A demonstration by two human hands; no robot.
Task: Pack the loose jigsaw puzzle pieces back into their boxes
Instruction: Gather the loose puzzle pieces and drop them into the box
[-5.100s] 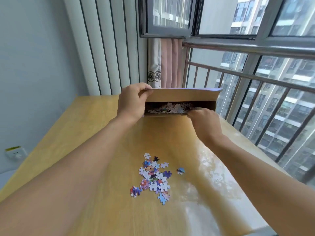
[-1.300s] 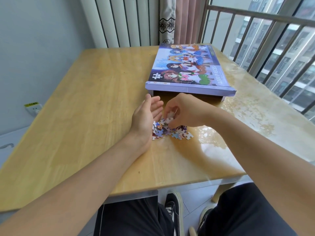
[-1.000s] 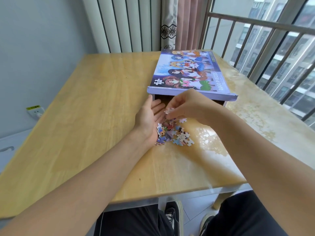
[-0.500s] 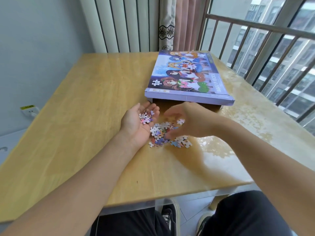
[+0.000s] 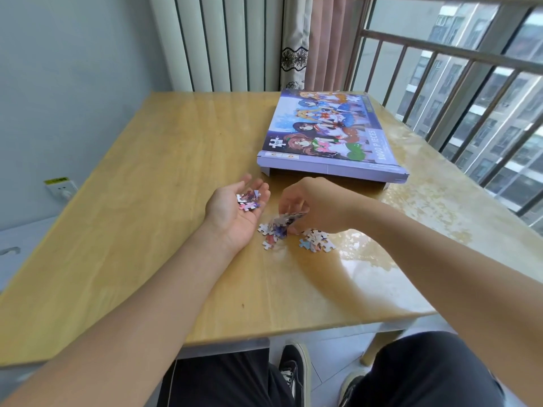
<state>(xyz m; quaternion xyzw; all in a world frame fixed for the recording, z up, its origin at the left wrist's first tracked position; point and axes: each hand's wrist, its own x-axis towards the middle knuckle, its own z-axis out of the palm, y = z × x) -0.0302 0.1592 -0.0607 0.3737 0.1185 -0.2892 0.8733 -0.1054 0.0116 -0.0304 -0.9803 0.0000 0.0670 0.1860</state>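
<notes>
Wooden table [image 5: 141, 218], glossy and sunlit toward its right side. Behind the table: white ribbed panels [image 5: 217, 42], a pink curtain [image 5: 326, 39] with a lace-trimmed white edge [image 5: 293, 48]. Right of the table: metal railing [image 5: 458, 83], apartment blocks [image 5: 505, 92] beyond. Left of the table: grey wall [image 5: 73, 69] with a white socket [image 5: 60, 188]. Below the table's near edge: black trousers [image 5: 426, 374], black sneakers [image 5: 293, 371].

A glossy, smooth wooden tabletop [image 5: 164, 177] with glare at its right is seen under a printed cardboard puzzle box [image 5: 329, 133], glossy card puzzle pieces [image 5: 316, 243], far cloth curtains [image 5: 320, 42] and metal railings [image 5: 458, 71].
</notes>
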